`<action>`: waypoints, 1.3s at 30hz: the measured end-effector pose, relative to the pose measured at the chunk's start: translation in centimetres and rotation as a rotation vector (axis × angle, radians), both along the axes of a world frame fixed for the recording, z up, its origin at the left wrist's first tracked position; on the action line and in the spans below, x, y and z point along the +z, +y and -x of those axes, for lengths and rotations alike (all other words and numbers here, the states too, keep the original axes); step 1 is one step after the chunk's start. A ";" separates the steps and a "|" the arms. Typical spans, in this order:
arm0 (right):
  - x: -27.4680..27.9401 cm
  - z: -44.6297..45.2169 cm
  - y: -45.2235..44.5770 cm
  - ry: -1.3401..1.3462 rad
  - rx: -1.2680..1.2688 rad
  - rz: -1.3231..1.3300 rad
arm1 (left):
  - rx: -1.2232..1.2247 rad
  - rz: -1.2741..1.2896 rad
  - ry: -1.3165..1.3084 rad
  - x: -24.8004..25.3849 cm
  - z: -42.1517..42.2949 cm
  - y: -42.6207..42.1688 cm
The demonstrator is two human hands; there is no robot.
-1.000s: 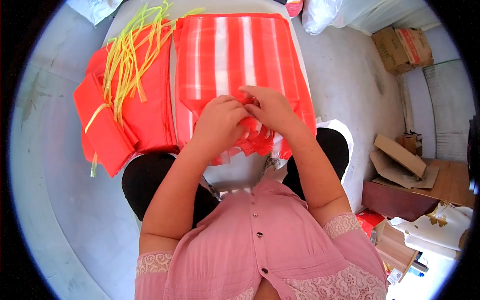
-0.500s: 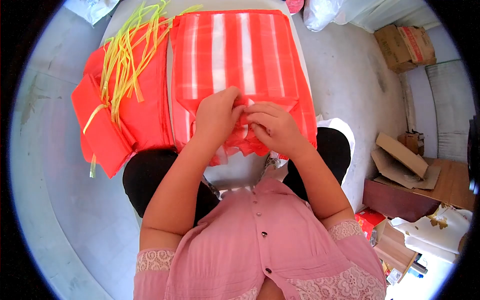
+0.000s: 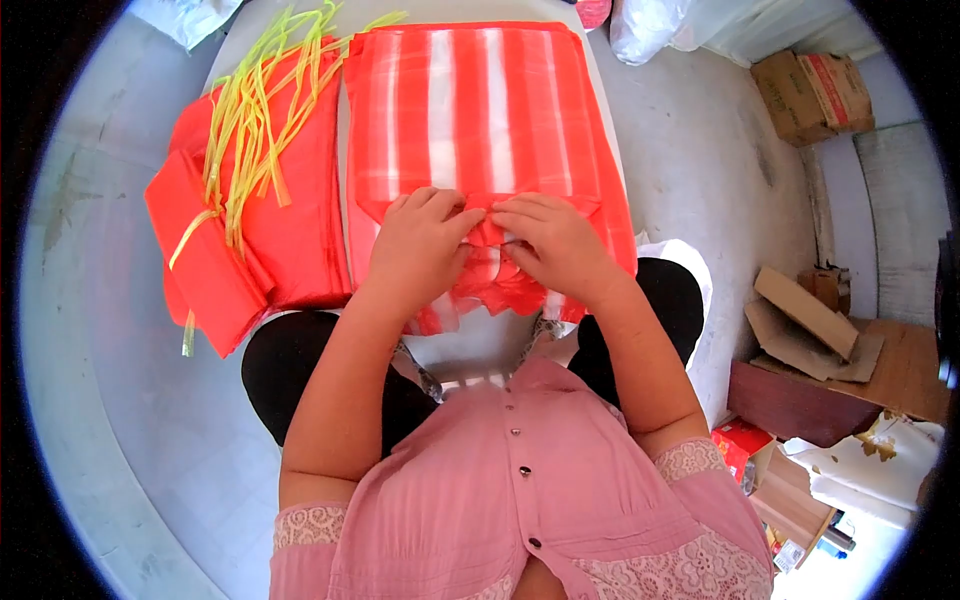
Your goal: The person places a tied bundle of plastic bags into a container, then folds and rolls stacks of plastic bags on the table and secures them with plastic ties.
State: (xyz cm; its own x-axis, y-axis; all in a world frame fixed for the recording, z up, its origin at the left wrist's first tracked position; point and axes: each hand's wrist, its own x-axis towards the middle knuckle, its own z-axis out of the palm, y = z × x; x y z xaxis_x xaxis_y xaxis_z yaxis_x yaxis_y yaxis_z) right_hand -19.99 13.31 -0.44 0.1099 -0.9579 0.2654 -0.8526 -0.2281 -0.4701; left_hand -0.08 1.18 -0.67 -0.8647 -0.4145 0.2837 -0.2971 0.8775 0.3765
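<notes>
Striped stack: a broad, flat stack of thin red-and-white striped plastic (image 3: 470, 110) lies on the pale tabletop (image 3: 450, 10), directly in front of the seated person. Its near end is bunched and ruffled, close to the lap and between the black-clad knees, presumably so both hands can work it without a stretch.

Left hand (image 3: 420, 245): fingers curled, thumb and fingertips appearing to pinch the gathered plastic near the middle of that end. Right hand (image 3: 560, 245): mirrors it from the other side, fingertips pinching the same gather. Tips nearly meet; the paired hold likely draws the loose film together evenly and stops it springing open. Exactly how many layers each has, cannot tell. The wrists, low over the outer parts of the near end, may help steady it.

Left of it, just beside: a flat pile of plain red plastic (image 3: 300, 225), a folded red bundle (image 3: 205, 250) on its near outer part, one yellow strip around the bundle. Loose yellow ribbon-like strips (image 3: 268, 120) trail over the pile, probably laid there for easy reach by the left hand.
</notes>
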 end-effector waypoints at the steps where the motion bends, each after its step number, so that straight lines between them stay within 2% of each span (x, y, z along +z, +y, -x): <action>1: 0.2 -0.1 -0.1 0.020 -0.008 -0.013 | 0.001 0.000 0.007 -0.2 -0.1 -0.1; 5: 1.3 -0.3 -0.9 0.073 -0.023 -0.078 | -0.003 -0.003 0.051 -0.8 -0.1 -0.7; 12: 0.2 -0.2 -1.2 0.179 -0.060 0.001 | 0.022 -0.005 0.088 -0.7 -0.3 -1.1; 17: 0.3 0.0 -2.0 0.135 -0.127 -0.006 | 0.091 0.106 0.174 -1.0 -1.4 -2.0; 21: 1.8 0.0 -2.1 0.196 -0.166 -0.078 | 0.110 0.172 0.178 -1.3 -2.4 -2.9; 24: 2.3 0.4 -1.5 0.223 -0.151 -0.211 | 0.117 0.104 0.155 0.0 -3.4 -2.3; 26: 3.5 0.7 -0.8 0.204 -0.120 -0.352 | 0.179 -0.123 -0.047 1.7 -4.2 -1.3; 27: 4.2 0.9 -0.7 0.113 -0.107 -0.371 | 0.209 -0.238 -0.151 2.2 -4.6 -0.9; 29: 5.6 1.0 -0.4 -0.071 -0.084 -0.414 | 0.228 -0.412 -0.076 2.4 -5.9 -0.5; 32: 7.2 1.0 -2.8 -0.057 -0.116 -0.681 | 0.262 -0.554 -0.013 2.0 -7.2 -0.7; 35: 4.3 2.7 -4.7 -0.026 0.004 -0.520 | 0.306 -0.575 -0.032 1.5 -7.6 -1.2; 39: 3.5 3.0 -6.4 -0.039 -0.070 -0.562 | 0.385 -0.592 0.003 0.5 -7.5 -1.6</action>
